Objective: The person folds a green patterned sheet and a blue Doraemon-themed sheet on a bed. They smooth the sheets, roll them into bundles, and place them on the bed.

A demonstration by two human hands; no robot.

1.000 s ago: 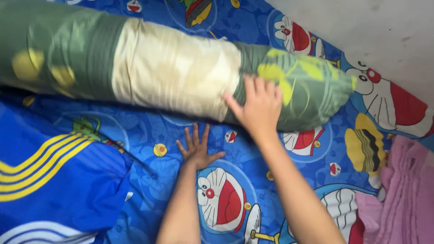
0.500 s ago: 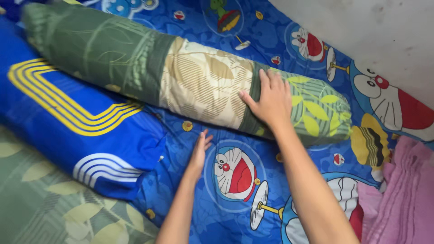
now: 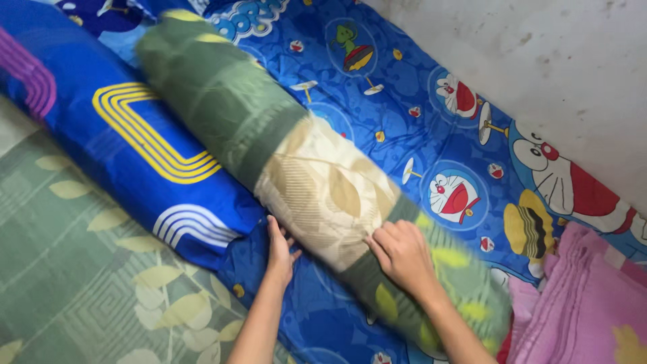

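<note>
L hand (image 3: 278, 251): near edge of bed, fingers straight & loosely together, not gripping; flat against the near side of the bolster's cream band, fingertips pushed in where bolster meets sheet.
R hand (image 3: 402, 255): just right of L hand, on top of bolster; fingers curled down, pressing/pinching the cover fabric at the seam btw cream band & green end. Can't tell how tight the pinch is.
Bolster: long cylindrical fabric bolster pillow, dark green w/ yellow leaf print & a cream leaf-patterned middle band (image 3: 317, 185); lies diagonally across bed, near end at lower right by the arms, far end up toward top left. Near end blurred.
Sheet: blue cotton bed sheet w/ cartoon cat print (image 3: 411, 87); under bolster, runs to the wall-side edge of bed.
Blue pillow: rectangular blue pillow w/ yellow curved stripes & white stripes (image 3: 128, 145); touching bolster's left side, parallel to it, near corner just beside L hand.
Green spread: pale green leaf-print cloth (image 3: 74, 269); near left corner, beside blue pillow.
Pink blanket: pink ribbed blanket (image 3: 579, 303); near right corner, just beside bolster's near end.
Wall: grey-white stained wall (image 3: 539, 61); along far right edge of bed.
</note>
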